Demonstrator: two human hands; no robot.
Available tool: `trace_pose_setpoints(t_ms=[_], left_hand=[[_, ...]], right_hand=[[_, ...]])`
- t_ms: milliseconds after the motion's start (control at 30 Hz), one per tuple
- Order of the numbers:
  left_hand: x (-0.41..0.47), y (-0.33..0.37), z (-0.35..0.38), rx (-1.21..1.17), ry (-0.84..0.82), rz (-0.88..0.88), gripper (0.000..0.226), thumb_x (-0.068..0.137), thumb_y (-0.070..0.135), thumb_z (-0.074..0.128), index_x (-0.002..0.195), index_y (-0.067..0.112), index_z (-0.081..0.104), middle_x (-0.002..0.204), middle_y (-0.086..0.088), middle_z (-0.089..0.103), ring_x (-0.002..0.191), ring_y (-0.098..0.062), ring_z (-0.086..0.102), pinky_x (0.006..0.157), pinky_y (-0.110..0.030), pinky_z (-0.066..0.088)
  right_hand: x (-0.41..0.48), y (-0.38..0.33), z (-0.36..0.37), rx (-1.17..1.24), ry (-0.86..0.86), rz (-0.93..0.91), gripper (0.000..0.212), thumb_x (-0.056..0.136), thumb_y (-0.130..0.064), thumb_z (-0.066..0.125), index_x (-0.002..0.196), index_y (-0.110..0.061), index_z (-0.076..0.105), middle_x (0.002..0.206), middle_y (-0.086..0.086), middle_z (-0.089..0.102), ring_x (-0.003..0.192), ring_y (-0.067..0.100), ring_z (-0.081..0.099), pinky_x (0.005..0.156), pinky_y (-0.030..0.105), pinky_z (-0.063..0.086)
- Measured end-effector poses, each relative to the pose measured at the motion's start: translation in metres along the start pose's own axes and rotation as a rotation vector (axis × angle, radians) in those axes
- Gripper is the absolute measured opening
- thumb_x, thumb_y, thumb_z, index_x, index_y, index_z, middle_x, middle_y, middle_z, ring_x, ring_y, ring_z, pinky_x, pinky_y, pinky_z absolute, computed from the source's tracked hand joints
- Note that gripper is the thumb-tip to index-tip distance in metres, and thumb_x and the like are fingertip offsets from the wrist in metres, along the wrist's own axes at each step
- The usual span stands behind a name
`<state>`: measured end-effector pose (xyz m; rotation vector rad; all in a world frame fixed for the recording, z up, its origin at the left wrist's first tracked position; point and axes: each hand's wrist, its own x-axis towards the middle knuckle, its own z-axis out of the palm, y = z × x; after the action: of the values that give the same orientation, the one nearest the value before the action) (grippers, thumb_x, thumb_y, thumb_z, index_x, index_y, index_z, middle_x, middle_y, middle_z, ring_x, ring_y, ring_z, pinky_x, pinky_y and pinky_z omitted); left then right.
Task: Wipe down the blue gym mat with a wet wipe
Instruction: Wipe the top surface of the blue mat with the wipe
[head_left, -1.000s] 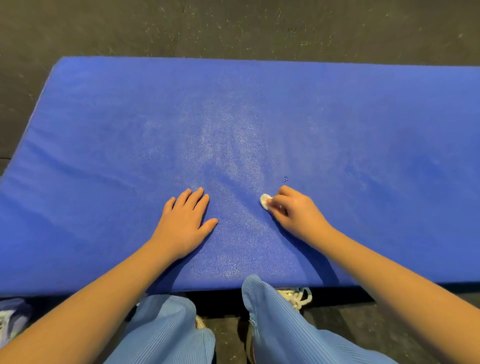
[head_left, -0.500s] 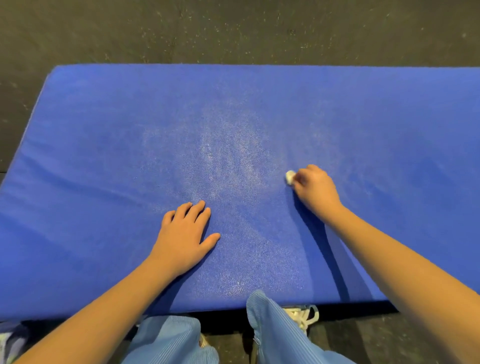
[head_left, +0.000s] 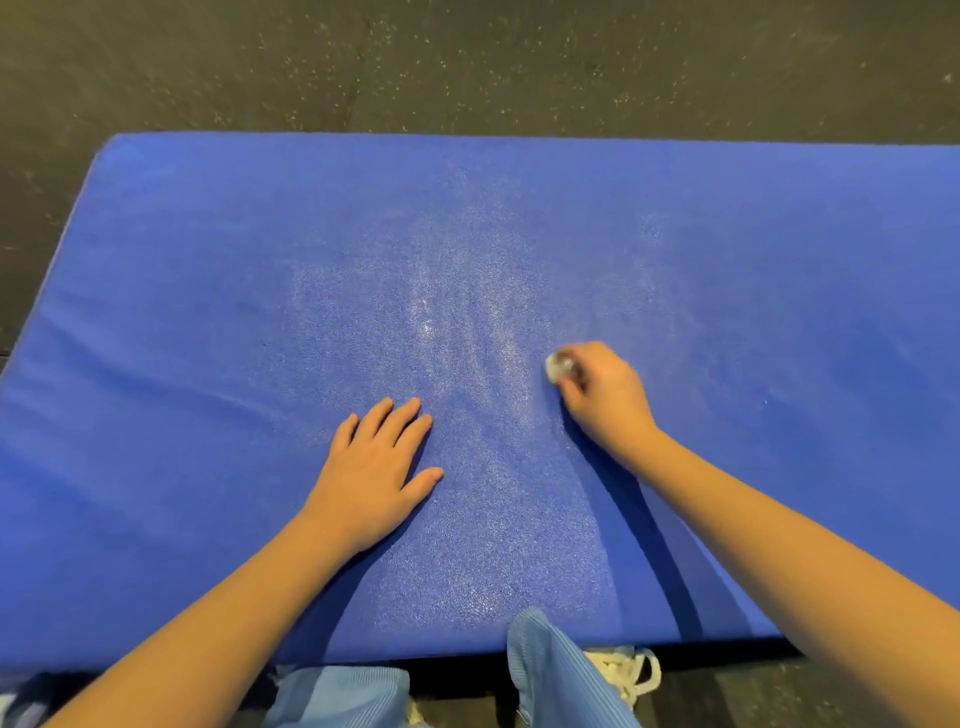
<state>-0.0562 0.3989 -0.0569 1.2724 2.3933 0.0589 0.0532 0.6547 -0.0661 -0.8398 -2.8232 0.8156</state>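
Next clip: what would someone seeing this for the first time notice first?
The big blue mat fills most of the view, lying on dark speckled floor. Near its middle, glistening streaks run away from the person. The right hand grips a small balled wipe against the mat just right of the streaks, while the left hand rests flat on the mat nearer the front edge.

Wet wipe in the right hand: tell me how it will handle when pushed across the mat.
Probably soft and floppy: the wet wipe is bunched into a small wad in the curled fingers of the right hand. Likely light, since fingertips alone hold it. It should glide rather than snag; shiny damp-looking streaks mark the blue mat beside it.
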Motion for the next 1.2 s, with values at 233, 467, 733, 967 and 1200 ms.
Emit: trace_pose_setpoints(t_ms=[233, 467, 733, 967, 1200], left_hand=[[0.003, -0.002, -0.001, 0.116, 0.014, 0.021, 0.063, 0.087, 0.056, 0.035, 0.123, 0.013, 0.064, 0.130, -0.005, 0.061, 0.118, -0.033, 0.058, 0.090, -0.052, 0.049], [0.021, -0.009, -0.012, -0.010, 0.085, 0.076, 0.053, 0.085, 0.054, 0.038, 0.109, 0.016, 0.065, 0.114, 0.000, 0.062, 0.107, -0.024, 0.054, 0.086, -0.044, 0.048], [0.054, -0.020, -0.022, 0.014, -0.052, 0.000, 0.090, 0.078, 0.067, 0.007, 0.151, 0.018, 0.028, 0.160, 0.002, 0.018, 0.148, -0.025, 0.013, 0.116, -0.047, 0.014], [0.063, -0.022, -0.020, 0.056, 0.003, 0.018, 0.062, 0.085, 0.054, 0.037, 0.123, 0.011, 0.062, 0.131, -0.007, 0.057, 0.121, -0.030, 0.047, 0.092, -0.051, 0.046], [0.106, -0.022, -0.032, 0.035, -0.007, 0.041, 0.072, 0.087, 0.054, 0.031, 0.134, 0.006, 0.053, 0.143, -0.014, 0.047, 0.132, -0.038, 0.042, 0.104, -0.057, 0.037]], right_hand=[[0.036, 0.029, -0.009, -0.126, 0.091, 0.169, 0.013, 0.089, -0.013, 0.057, 0.087, -0.004, 0.066, 0.087, 0.014, 0.056, 0.077, 0.035, 0.055, 0.064, 0.039, 0.044], [0.005, 0.011, -0.004, -0.135, -0.161, -0.452, 0.017, 0.088, -0.019, 0.053, 0.076, -0.009, 0.057, 0.072, 0.008, 0.049, 0.061, 0.028, 0.049, 0.046, 0.031, 0.034], [0.053, 0.010, 0.011, -0.029, 0.193, 0.006, 0.020, 0.080, 0.002, 0.059, 0.064, -0.009, 0.054, 0.069, 0.013, 0.048, 0.065, 0.032, 0.048, 0.051, 0.034, 0.036], [0.083, 0.038, -0.007, -0.218, 0.127, -0.046, 0.021, 0.089, -0.014, 0.053, 0.072, -0.004, 0.061, 0.072, 0.006, 0.040, 0.066, 0.029, 0.041, 0.051, 0.027, 0.024], [0.069, 0.010, 0.003, -0.123, -0.114, -0.418, 0.020, 0.088, -0.016, 0.060, 0.071, -0.007, 0.055, 0.076, 0.011, 0.052, 0.067, 0.030, 0.051, 0.047, 0.028, 0.033]])
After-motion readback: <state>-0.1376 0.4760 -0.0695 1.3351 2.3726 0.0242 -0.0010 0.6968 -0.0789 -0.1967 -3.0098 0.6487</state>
